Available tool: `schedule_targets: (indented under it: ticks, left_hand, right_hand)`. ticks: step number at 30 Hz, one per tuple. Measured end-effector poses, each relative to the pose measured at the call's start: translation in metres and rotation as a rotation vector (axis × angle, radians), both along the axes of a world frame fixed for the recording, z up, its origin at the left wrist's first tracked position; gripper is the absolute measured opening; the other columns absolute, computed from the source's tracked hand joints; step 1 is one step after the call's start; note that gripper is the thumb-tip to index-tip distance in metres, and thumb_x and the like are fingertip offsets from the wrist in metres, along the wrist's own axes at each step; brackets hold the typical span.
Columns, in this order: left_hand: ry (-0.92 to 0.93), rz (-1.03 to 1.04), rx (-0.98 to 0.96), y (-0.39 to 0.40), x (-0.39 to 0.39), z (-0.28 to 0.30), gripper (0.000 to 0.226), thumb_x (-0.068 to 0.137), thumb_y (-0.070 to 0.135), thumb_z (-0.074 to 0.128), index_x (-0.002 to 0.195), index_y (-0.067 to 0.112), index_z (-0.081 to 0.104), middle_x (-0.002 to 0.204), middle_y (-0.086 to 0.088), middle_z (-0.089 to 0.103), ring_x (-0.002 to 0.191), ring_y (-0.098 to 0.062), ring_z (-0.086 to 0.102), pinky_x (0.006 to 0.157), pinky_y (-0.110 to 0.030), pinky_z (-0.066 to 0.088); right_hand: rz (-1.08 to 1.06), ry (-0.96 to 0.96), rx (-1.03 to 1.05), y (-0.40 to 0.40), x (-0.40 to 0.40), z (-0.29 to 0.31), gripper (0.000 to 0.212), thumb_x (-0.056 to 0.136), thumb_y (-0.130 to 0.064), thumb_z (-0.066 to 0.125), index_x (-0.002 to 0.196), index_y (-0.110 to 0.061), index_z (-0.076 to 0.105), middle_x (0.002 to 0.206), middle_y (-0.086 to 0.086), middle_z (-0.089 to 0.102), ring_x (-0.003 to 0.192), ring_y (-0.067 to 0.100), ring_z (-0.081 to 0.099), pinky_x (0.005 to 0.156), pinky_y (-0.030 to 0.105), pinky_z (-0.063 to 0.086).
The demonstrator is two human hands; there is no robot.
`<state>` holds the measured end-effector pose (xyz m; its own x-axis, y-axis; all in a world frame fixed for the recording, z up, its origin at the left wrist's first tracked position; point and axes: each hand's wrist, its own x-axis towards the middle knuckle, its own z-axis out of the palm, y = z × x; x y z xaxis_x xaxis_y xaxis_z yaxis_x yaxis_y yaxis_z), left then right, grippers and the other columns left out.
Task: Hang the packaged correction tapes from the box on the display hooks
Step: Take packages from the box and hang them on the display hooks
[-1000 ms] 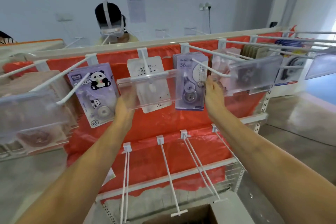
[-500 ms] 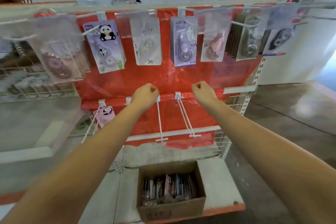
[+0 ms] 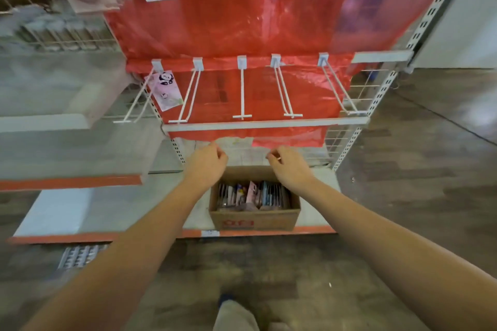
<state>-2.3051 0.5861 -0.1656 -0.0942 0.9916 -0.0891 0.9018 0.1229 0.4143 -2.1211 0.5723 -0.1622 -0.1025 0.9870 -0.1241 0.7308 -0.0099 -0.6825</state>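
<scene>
Both hands (image 3: 207,164) lowered from hooks toward box (image 3: 254,216).

A red plastic sheet (image 3: 242,32) covers the rack's back panel above both hands. White wire grid panels (image 3: 360,94) show up and to the right of the right hand. Grey concrete floor (image 3: 269,271) spreads beneath the forearms.

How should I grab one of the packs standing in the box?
Probably pinch the top edge of a pack from straight above. The packs stand upright, squeezed side by side in the cardboard box, so only their upper edges show, and the box is open on top.
</scene>
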Motion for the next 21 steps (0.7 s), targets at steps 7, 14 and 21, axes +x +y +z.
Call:
schedule_targets:
  ticks: [7,14,21]
  left_hand:
    - [0.098,-0.013,-0.204,-0.001,-0.032,-0.093,0.018,0.098,0.024,0.04,0.087,0.015,0.051,0.079,-0.002,0.054,0.075,-0.019,0.05,0.065,-0.031,0.038]
    - [0.089,-0.052,-0.343,0.027,-0.047,-0.193,0.025,0.098,0.024,0.043,0.097,0.01,0.064,0.088,-0.006,0.059,0.08,-0.02,0.057,0.07,-0.032,0.045]
    - [0.13,-0.122,-0.396,0.07,-0.033,-0.322,0.023,0.098,0.025,0.044,0.102,0.013,0.062,0.09,-0.004,0.061,0.081,-0.017,0.058,0.07,-0.029,0.046]
  right_hand:
    - [-0.147,-0.118,-0.232,0.006,0.012,-0.111,0.032,0.1,-0.021,0.041,0.109,-0.001,0.064,0.118,0.017,0.058,0.109,0.03,0.053,0.09,0.031,0.04]
    - [-0.262,-0.173,-0.39,0.029,0.016,-0.212,0.033,0.098,-0.016,0.041,0.103,0.003,0.068,0.115,0.023,0.058,0.109,0.034,0.052,0.089,0.032,0.04]
    - [-0.236,-0.249,-0.487,0.063,0.03,-0.335,0.032,0.097,-0.012,0.039,0.113,0.0,0.064,0.12,0.019,0.057,0.11,0.032,0.053,0.089,0.03,0.042]
